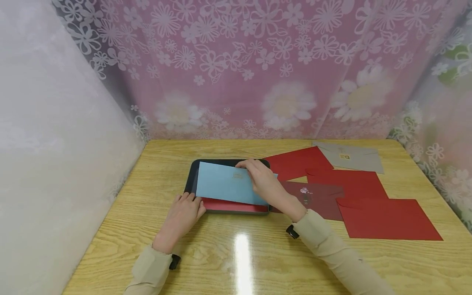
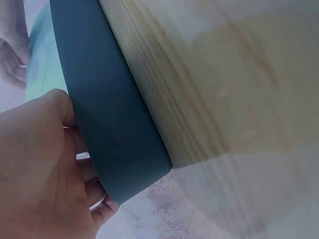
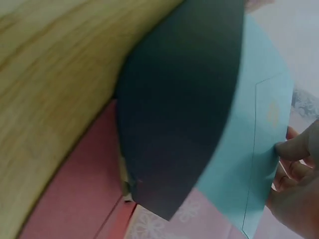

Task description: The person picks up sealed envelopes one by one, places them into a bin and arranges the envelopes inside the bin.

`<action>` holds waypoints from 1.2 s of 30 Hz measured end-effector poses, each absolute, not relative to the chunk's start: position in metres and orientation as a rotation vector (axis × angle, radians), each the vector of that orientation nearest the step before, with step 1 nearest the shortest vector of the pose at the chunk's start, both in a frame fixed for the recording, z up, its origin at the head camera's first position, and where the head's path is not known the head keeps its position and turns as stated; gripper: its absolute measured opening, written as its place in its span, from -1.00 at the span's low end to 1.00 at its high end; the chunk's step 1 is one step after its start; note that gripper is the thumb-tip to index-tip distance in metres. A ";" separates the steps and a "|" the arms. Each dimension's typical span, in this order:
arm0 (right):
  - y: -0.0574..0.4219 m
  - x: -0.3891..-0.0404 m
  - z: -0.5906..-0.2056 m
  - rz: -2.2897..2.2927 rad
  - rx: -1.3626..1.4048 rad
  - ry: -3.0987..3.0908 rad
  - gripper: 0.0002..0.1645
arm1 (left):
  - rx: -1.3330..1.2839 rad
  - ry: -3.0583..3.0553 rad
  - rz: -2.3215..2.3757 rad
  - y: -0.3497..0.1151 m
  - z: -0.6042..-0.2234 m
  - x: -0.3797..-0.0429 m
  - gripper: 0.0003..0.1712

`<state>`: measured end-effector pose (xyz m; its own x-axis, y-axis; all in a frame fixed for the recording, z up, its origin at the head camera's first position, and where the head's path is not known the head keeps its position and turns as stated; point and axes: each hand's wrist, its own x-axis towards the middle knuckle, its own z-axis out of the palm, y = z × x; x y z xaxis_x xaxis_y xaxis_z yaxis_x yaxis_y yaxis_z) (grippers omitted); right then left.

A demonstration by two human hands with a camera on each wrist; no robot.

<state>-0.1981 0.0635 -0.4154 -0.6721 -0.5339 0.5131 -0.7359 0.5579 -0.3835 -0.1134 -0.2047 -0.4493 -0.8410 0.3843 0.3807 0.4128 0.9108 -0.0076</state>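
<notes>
A light blue envelope (image 1: 225, 182) lies tilted over a dark tray (image 1: 236, 212), with a red envelope (image 1: 236, 205) showing beneath it inside. My right hand (image 1: 263, 182) pinches the blue envelope near its right end; in the right wrist view the thumb presses one face and the fingers lie behind. At the tray's near left corner, my left hand (image 1: 184, 211) grips the rim. The left wrist view shows its fingers (image 2: 99, 211) curled at the tray's dark outer wall (image 2: 109, 109).
Right of the tray, a dark maroon envelope (image 1: 321, 200) and several red envelopes (image 1: 391, 219) overlap on the wooden table (image 1: 166, 164). A grey envelope (image 1: 361, 157) lies at the back right. Flowered pink curtain (image 1: 221, 82) hangs behind the table, a pale sheet (image 1: 55, 143) on the left.
</notes>
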 end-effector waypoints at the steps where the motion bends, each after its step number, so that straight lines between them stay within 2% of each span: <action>1: 0.063 -0.198 -0.417 0.829 1.036 -2.473 -0.61 | -0.586 -2.690 -0.107 -0.205 -0.449 -0.113 -0.59; 11: 0.062 -0.204 -0.426 0.769 0.946 -2.589 -0.60 | -0.573 -2.745 -0.100 -0.206 -0.451 -0.114 -0.62; 19: 0.060 -0.202 -0.432 0.466 1.050 -2.741 -0.42 | -0.599 -2.720 -0.083 -0.205 -0.449 -0.112 -0.63; 32: 0.084 -0.198 -0.421 0.452 1.019 -2.600 -0.83 | -0.637 -2.605 -0.073 -0.205 -0.451 -0.114 -0.58; 36: 0.098 -0.197 -0.414 0.480 0.988 -2.451 -0.84 | -0.619 -2.658 -0.075 -0.206 -0.452 -0.114 -0.62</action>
<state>-0.1971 0.0980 -0.4137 -0.6413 -0.5586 0.5260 -0.7156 0.6827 -0.1475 -0.1144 -0.2056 -0.4522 -0.8180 0.4122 0.4011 0.4342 0.9000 -0.0394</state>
